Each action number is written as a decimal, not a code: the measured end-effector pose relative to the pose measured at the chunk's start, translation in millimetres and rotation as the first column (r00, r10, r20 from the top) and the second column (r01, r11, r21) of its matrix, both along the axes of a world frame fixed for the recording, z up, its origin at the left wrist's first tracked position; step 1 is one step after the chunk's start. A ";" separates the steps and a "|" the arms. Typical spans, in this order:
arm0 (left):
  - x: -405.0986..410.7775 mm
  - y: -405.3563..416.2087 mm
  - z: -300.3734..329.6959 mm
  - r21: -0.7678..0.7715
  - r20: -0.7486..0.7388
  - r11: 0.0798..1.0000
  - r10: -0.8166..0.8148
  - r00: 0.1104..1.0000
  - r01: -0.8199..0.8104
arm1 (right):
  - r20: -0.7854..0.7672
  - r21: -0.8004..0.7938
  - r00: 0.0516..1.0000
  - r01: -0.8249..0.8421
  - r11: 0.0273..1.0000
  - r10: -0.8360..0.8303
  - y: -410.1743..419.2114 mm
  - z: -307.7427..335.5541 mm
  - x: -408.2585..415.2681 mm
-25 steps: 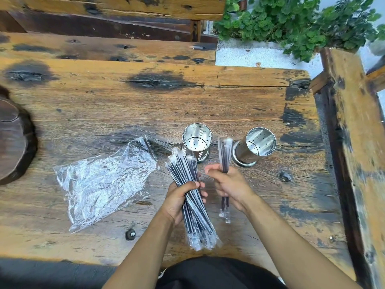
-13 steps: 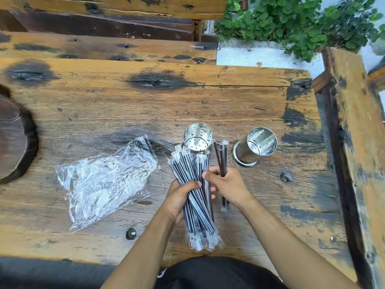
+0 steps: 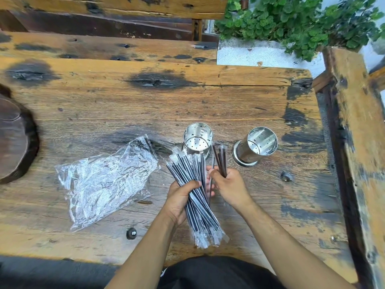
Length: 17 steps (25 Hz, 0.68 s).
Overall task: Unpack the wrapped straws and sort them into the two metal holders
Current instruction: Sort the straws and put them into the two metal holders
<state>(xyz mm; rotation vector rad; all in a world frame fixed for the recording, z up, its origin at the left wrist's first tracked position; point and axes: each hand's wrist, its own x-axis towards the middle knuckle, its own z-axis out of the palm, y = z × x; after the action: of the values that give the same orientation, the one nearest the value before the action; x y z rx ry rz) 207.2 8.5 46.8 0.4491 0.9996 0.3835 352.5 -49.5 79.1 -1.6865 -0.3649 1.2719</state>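
Note:
My left hand (image 3: 180, 200) grips a thick bundle of black straws in clear wrappers (image 3: 198, 207), fanned upward over the table. My right hand (image 3: 229, 184) holds a few brown wrapped straws (image 3: 221, 159) upright, its fingers touching the top of the bundle. Two perforated metal holders stand just beyond the hands: the left holder (image 3: 198, 137) directly behind the bundle, the right holder (image 3: 259, 143) to the right of the brown straws. Both look empty inside.
A crumpled clear plastic bag (image 3: 104, 180) lies on the wooden table (image 3: 145, 105) left of my hands. A dark round wooden slab (image 3: 14, 138) sits at the left edge. A bench and a green plant (image 3: 291, 24) are behind; a wooden beam (image 3: 358, 142) runs along the right.
My right hand has moved left to the bundle and now holds its brown straws higher up and more upright. The bundle has fanned out a little.

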 end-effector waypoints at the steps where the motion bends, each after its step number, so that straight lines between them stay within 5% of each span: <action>1: 1.6 -0.8 -0.1 -0.007 -0.017 1.000 0.013 1.000 -0.013 | -0.025 0.021 0.999 0.040 0.999 -0.039 0.3 1.5 -0.4; 5: 2.7 -1.4 -3.2 0.002 -0.097 1.000 0.019 0.995 -0.019 | 0.088 0.013 0.988 0.129 0.992 -0.130 -0.8 -2.9 9.3; 12: 4.4 0.5 -3.4 0.069 -0.062 0.996 -0.059 0.996 0.063 | -0.006 0.018 0.994 -0.107 0.994 0.107 -3.0 -7.6 4.7; 17: 2.7 0.1 -9.1 0.074 -0.075 0.995 -0.057 0.996 0.062 | 0.003 -0.005 1.000 -0.014 1.000 0.014 -3.4 -17.6 1.4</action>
<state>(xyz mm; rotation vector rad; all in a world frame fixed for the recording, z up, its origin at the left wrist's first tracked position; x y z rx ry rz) 209.8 8.6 37.7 0.5637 1.0428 0.3541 353.9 -52.9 61.5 -1.6931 -0.3761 1.2823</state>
